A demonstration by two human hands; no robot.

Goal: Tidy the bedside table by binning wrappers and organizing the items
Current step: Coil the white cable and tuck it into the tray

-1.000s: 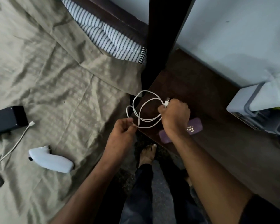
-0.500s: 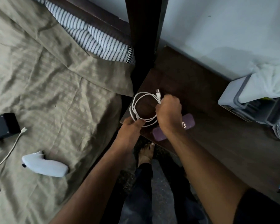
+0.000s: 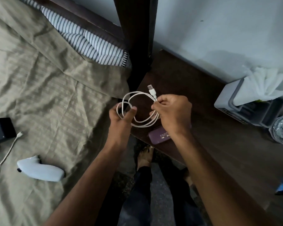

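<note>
USB cable coiled between both hands, right hand pinching plug end (plug pointing far), left hand fingers curled through loops.

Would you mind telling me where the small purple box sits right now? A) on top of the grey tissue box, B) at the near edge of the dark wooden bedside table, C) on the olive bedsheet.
B: the small purple box lies on the dark wooden bedside table at its near edge.

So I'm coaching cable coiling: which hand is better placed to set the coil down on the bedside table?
Probably right. The right hand pinches the white cable over the bedside table; the left hand hangs beyond its edge.
</note>
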